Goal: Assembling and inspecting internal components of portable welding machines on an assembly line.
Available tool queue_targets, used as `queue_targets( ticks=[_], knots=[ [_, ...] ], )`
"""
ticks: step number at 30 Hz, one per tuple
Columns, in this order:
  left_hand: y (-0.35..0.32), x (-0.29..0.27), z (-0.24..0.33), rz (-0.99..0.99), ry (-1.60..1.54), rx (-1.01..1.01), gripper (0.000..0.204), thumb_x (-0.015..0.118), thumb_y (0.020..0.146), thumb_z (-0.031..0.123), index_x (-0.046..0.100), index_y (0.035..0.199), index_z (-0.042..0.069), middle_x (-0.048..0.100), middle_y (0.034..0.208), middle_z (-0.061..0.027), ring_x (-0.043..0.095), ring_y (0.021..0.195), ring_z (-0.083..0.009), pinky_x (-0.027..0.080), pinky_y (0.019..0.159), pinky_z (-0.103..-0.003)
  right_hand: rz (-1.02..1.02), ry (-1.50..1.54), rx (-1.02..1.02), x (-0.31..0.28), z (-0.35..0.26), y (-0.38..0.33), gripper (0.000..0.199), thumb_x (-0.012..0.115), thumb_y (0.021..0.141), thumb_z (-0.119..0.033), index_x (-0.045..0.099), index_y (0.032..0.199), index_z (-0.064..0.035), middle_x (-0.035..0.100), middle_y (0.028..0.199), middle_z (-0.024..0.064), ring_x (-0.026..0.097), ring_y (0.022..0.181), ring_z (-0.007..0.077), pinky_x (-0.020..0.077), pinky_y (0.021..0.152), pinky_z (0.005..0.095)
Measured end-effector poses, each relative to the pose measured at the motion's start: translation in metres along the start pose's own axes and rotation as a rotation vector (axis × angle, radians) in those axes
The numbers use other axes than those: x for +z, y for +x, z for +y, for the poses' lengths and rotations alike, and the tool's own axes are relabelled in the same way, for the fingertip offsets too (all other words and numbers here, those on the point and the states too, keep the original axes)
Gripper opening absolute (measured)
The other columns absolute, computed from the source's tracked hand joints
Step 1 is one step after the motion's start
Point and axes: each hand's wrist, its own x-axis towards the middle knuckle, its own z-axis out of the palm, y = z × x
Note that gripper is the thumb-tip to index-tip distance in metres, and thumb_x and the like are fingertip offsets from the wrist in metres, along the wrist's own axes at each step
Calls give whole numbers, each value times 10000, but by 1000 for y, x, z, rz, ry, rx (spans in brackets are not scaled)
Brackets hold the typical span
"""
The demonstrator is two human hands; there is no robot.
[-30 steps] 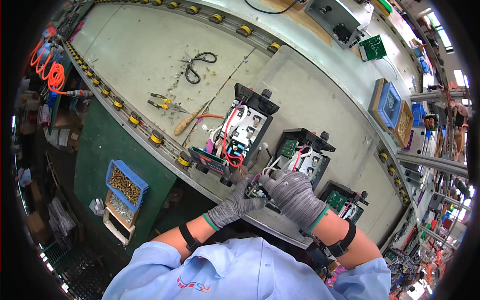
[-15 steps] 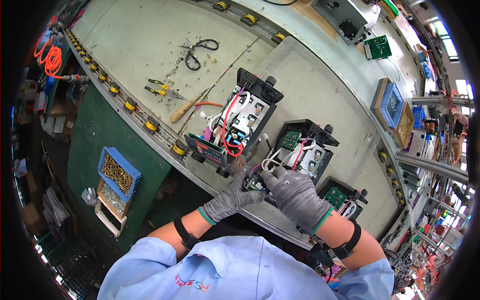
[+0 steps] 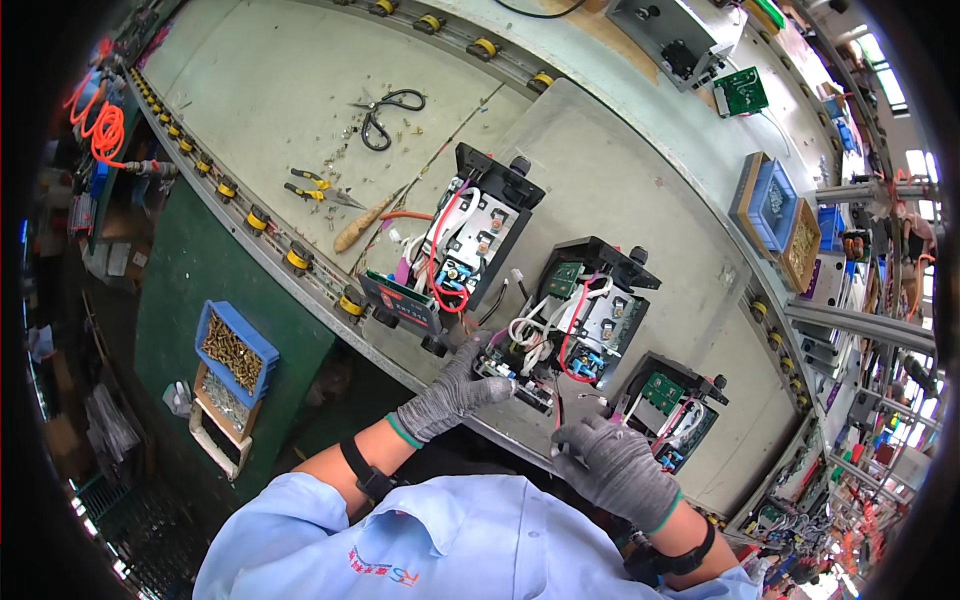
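Three open black electronic units with red and white wiring lie in a row on the grey bench. My left hand (image 3: 452, 392), in a grey glove, touches the near edge of the middle unit (image 3: 578, 318), fingers on its front panel. Lower down, at the bench's front edge, my right hand (image 3: 618, 468) in a grey glove has its fingers curled; whether it holds something small is unclear. The left unit (image 3: 470, 235) lies beyond my left hand. The right unit (image 3: 672, 404) sits just past my right hand.
Scissors (image 3: 383, 112), yellow-handled pliers (image 3: 315, 188) and a wooden-handled tool (image 3: 362, 224) lie on the bench to the left. Blue bins of screws (image 3: 232, 352) hang below the bench front. Boxes of parts (image 3: 778, 208) and a green circuit board (image 3: 740, 92) stand far right.
My right hand has pulled back from the middle unit toward the bench's front edge. My left hand stays on the unit's near edge.
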Motion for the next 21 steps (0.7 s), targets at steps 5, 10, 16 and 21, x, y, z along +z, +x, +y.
queue_targets(
  ticks=[5,10,16,21],
  knots=[
    [0,2,-1,17,17,45,1031,897,789,476,386,1554,11,597,1379,-121,605,1228,-186,515,1058,-349,181,161,-79,-39,9,-6,233,749,924,-254,720,1096,-99,691,985,147,715,890,337,572,767,453],
    [0,2,2,12,-27,-30,994,891,795,455,399,1543,23,611,1339,-98,632,1150,-159,555,964,-318,618,-103,-165,-40,16,41,322,762,889,-198,681,1181,-92,692,1091,153,673,994,375,551,867,471],
    [2,2,6,18,-24,-78,941,879,801,397,411,1531,32,624,1302,-89,635,1123,-156,564,946,-319,627,-208,-193,-21,29,63,422,807,807,-139,681,1207,-87,686,1005,127,659,966,344,534,856,473],
    [-2,4,8,58,-51,-146,900,872,795,340,423,1513,35,624,1288,-89,627,1110,-155,557,957,-323,633,-130,-7,-22,33,73,450,750,865,-173,626,1286,-75,692,999,166,681,858,368,554,762,498]
  ],
)
